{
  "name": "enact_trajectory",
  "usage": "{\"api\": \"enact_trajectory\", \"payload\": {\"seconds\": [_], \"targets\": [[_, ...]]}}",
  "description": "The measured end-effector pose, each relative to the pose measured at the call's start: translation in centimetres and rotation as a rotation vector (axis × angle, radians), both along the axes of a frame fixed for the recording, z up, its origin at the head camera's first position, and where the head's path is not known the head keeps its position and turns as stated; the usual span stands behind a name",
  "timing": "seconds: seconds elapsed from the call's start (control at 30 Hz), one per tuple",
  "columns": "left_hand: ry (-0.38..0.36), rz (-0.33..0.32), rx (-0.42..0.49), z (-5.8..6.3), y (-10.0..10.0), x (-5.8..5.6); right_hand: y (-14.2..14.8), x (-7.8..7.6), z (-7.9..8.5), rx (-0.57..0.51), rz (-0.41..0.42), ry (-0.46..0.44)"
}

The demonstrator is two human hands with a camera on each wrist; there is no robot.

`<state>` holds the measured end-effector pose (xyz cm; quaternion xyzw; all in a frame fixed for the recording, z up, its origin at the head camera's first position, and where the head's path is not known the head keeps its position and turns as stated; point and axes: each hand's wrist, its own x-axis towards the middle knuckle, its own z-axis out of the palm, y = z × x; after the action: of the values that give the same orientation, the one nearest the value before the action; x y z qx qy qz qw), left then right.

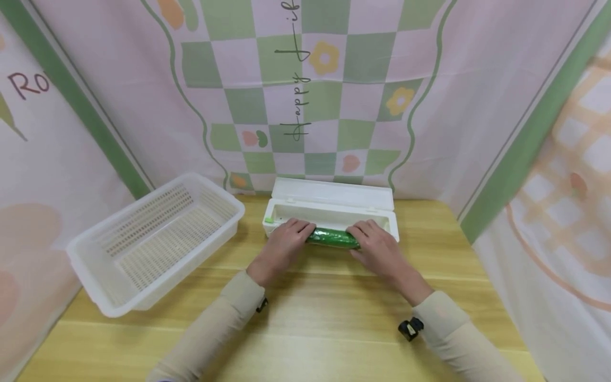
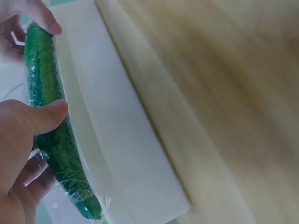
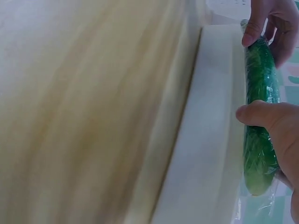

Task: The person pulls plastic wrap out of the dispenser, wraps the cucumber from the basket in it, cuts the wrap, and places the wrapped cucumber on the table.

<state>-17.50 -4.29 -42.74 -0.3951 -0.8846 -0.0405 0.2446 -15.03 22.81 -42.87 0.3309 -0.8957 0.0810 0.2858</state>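
A green cucumber [image 1: 332, 238] wrapped in clear plastic film lies crosswise at the front rim of a long white box [image 1: 329, 212] whose lid [image 1: 334, 193] is flipped back. My left hand [image 1: 285, 241] grips it toward its left end, thumb [image 2: 49, 117] on the near side and fingers behind. My right hand [image 1: 378, 248] grips it toward the other end in the same way, its thumb [image 3: 257, 114] across the near side. Loose film hangs past the cucumber's ends in both wrist views. A small green piece [image 1: 269, 220] sits at the box's left end.
To the left, a white plastic basket [image 1: 191, 265] with a slotted inner strainer stands on the wooden table [image 1: 324, 329]. A printed fabric curtain [image 1: 329, 106] hangs right behind the box, and similar cloth covers both sides.
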Motion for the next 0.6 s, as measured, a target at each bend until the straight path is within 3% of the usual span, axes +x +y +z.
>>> {"api": "enact_trajectory", "payload": {"seconds": [0.43,0.6], "targets": [[0.063,-0.055,0.004,2.5,0.0,-1.3,0.5,-0.8,2.5,-0.016,0.019,0.005],[0.089,-0.062,-0.041,3.1,0.0,-1.9,0.5,-1.3,3.2,-0.005,0.012,-0.008]]}}
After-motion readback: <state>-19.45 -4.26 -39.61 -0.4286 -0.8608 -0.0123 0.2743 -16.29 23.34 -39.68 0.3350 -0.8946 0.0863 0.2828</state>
